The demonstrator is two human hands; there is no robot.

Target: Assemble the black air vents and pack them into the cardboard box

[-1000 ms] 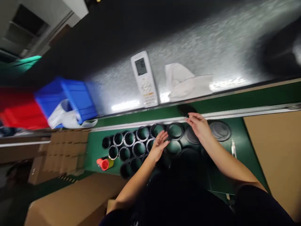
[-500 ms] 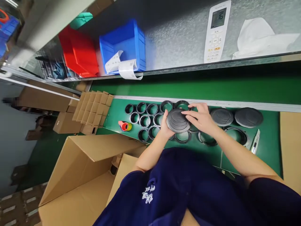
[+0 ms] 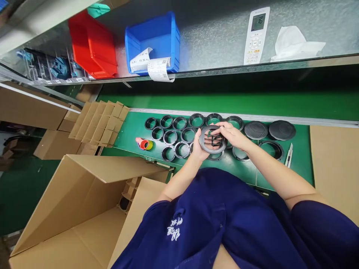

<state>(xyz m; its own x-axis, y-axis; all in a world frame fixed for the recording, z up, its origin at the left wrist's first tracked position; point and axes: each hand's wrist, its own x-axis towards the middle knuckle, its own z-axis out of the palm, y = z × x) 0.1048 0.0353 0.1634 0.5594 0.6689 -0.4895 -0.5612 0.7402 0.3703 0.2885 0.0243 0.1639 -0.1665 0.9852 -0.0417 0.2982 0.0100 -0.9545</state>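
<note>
Nearest the body, an open carton [image 3: 84, 209] is standing at the person's left, flaps up. Above the lap, both hands are holding one round black vent [image 3: 212, 140] over the green mat [image 3: 134, 129], its slatted face turned toward the camera. The left hand [image 3: 198, 146] is cupping the vent's rim from below and the left, fingers curled round the edge. The right hand [image 3: 232, 135] is closing on the upper right rim, fingertips pressing at the top. Whether the vent is one piece or two being pressed together cannot be told.

To do this well, the hands should be gripping the rim only, keeping fingers off the thin slats, and turning the part squarely to the light so any flaw or gap shows.

Just beyond, rings [image 3: 179, 134] are lying in rows on the mat, with two closed discs [image 3: 269, 130] to the right and a pen-like tool [image 3: 288, 155] beside them. A red roll [image 3: 143, 144] is sitting at the left. Farther off, a shelf is carrying a blue bin [image 3: 157, 37], a red bin [image 3: 92, 45], a remote [image 3: 256, 35] and a white cloth [image 3: 294, 45].
</note>
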